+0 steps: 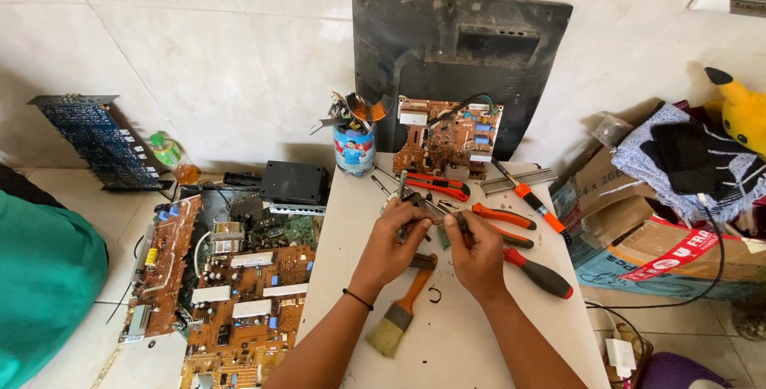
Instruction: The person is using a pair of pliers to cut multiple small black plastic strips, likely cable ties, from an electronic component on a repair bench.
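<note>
My left hand (391, 244) and my right hand (477, 255) meet over the white table (447, 341), both closed around a small metal part (423, 215) held between them. What the part is stays unclear, as fingers hide most of it. A paint brush (400, 309) with an orange handle lies just under my left wrist. A screwdriver with a red and black handle (539, 274) lies right of my right hand. Orange-handled pliers (503, 217) lie just beyond my fingers.
A brown circuit board (447, 138) leans on a black monitor back (455, 54) at the far edge, beside a tin of tools (353, 143). Red cutters (437, 185) and an orange screwdriver (530, 197) lie behind. Several circuit boards (239, 301) cover the floor left. Cardboard boxes (638, 237) stand right.
</note>
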